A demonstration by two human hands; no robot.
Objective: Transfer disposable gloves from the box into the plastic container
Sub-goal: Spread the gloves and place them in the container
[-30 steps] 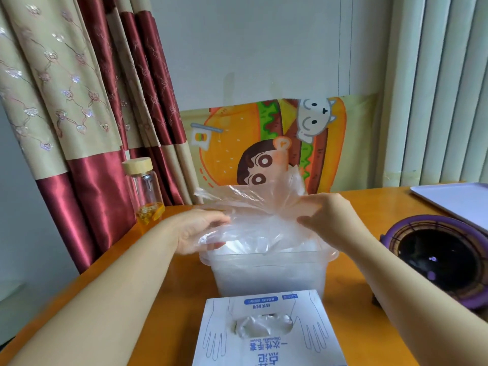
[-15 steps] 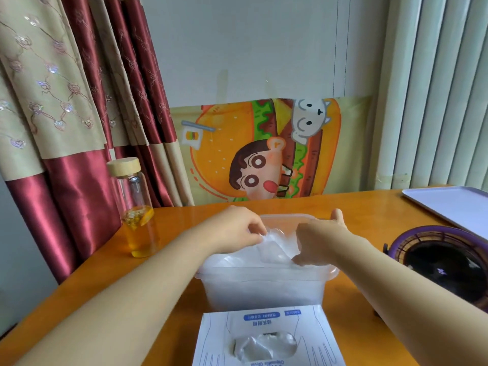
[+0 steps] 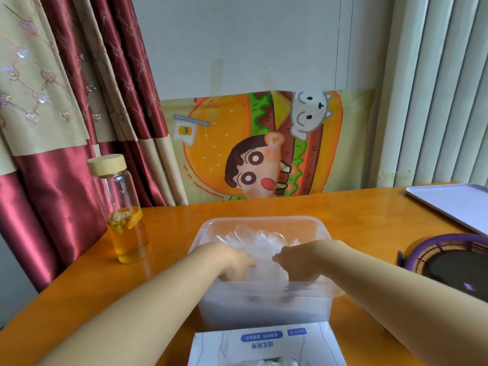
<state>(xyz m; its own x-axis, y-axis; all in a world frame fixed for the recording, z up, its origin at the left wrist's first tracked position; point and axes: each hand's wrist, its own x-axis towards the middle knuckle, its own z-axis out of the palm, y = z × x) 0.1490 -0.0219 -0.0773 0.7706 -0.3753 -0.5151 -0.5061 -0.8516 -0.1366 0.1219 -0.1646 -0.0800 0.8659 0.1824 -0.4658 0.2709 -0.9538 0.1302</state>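
Beneath both hands, the gloves now sit inside the plastic container. A second ago the clear film was held up above its rim, and since then the left hand and right hand have sunk in close together, fingers curled down into the wad, tips hidden. This batch looks delivered; letting go and reaching back seems next. Nearer the person than the hands lies the box, with more film at its opening. Its blue labels carry upside-down Chinese characters too blurred to read.
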